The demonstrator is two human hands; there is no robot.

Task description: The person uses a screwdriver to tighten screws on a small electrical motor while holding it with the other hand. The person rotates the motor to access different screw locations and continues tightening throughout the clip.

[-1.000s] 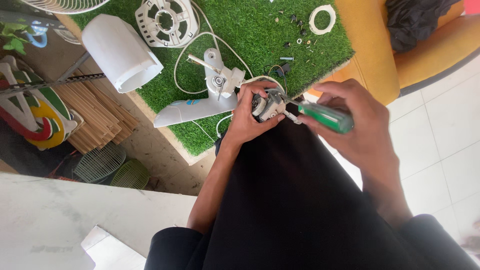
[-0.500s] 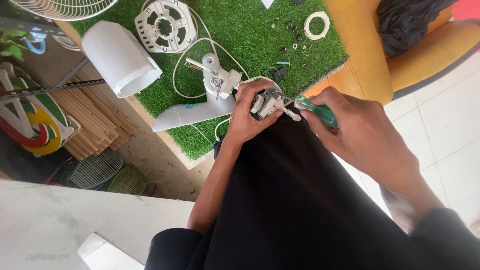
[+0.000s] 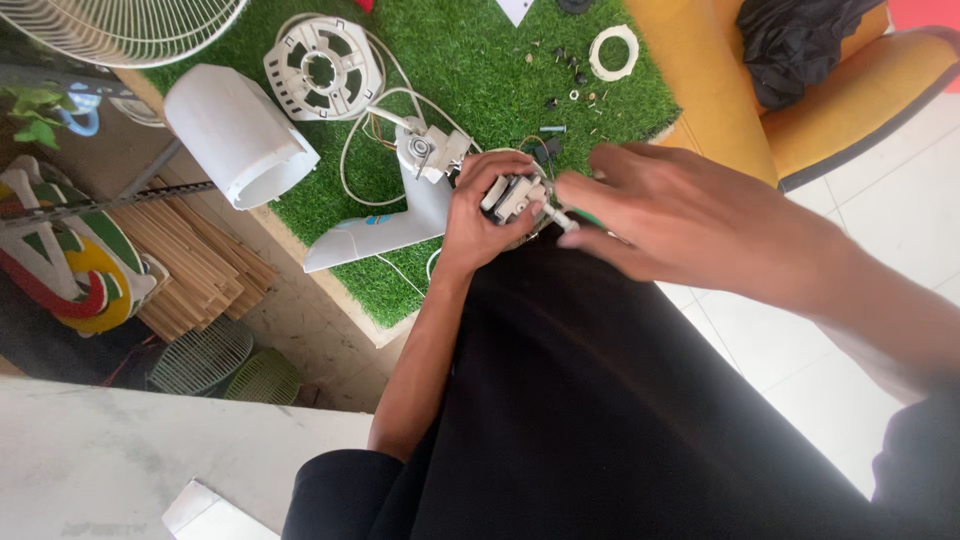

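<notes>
Two bare hands meet over a small grey-and-white motor assembly (image 3: 515, 195) held above a dark-clothed lap, at the near edge of a green artificial-turf mat (image 3: 480, 80). The left hand (image 3: 480, 215) is clamped around the assembly, fingers wrapped over its top; the right hand (image 3: 680, 215) pinches the metal tip of a green-handled screwdriver (image 3: 565, 218) against it, the handle almost wholly hidden under the palm. Just beyond the grip lie a white fan neck piece (image 3: 400, 210) with trailing white wires (image 3: 360, 140); farther out, a round white motor cover (image 3: 322, 65), a white cylindrical shell (image 3: 240, 135), a white ring (image 3: 612, 50) and scattered small screws (image 3: 565, 70). The work appears to be at the fastening stage; steady alignment of tip on screw seems needed.
</notes>
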